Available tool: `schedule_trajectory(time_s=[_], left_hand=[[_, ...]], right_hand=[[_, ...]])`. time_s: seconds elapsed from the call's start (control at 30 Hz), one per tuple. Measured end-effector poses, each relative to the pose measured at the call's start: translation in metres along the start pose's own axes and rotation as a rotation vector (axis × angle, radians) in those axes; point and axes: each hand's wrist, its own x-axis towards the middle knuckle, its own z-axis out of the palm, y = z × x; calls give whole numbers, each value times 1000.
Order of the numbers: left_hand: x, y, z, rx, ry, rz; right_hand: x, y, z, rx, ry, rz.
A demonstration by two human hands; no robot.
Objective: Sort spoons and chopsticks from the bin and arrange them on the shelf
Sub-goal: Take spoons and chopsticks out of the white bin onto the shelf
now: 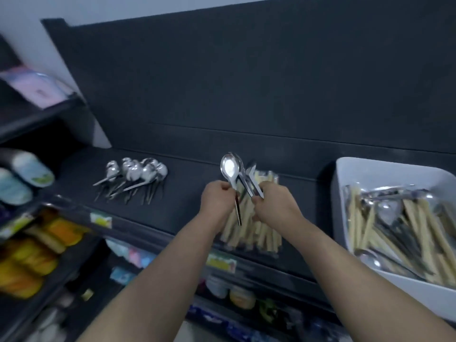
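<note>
Steel fills both hands above the shelf (192, 193). The left hand (216, 196) is curled tight round the neck of one spoon (229, 167), bowl up and facing the camera, its handle hanging below the fist. The right hand (274, 206) pinches a bunch (249, 181) of more spoons, fingers closed on the handles; blur hides how many. Both hands hover just over the chopstick pile (249, 230), which lies on the shelf between the spoon row (138, 172) at the left and the white bin (370, 166) at the right. The bin holds a mix (394, 225) of chopsticks and spoons not yet sorted.

As I judge it, the spoons are stiff, light, smooth metal, likely slippery. They nest and slide on each other, so a bunch is best held by the handles near the neck, thumb across, while one is drawn out by its neck. A drop would not break them, only scatter them. The chopsticks look light and stiff, and are best taken as a bundle round the middle.
</note>
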Motion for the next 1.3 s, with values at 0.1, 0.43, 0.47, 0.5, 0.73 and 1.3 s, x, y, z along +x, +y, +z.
schedule_trajectory(time_s=[0.1, 0.43, 0.47, 0.5, 0.73, 1.3], left_hand=[[18, -41, -64, 30, 30, -56], [82, -126, -204, 151, 76, -155], [87, -131, -211, 153, 78, -161], [93, -135, -217, 158, 75, -172], [140, -141, -242, 129, 100, -240], [215, -135, -280, 544, 143, -29]], right_hand=[[12, -49, 60, -6, -52, 20], [58, -149, 182, 64, -184, 101], [65, -152, 188, 63, -185, 114], [71, -155, 193, 60, -187, 124], [125, -171, 220, 52, -132, 49], [171, -204, 259, -502, -316, -296]])
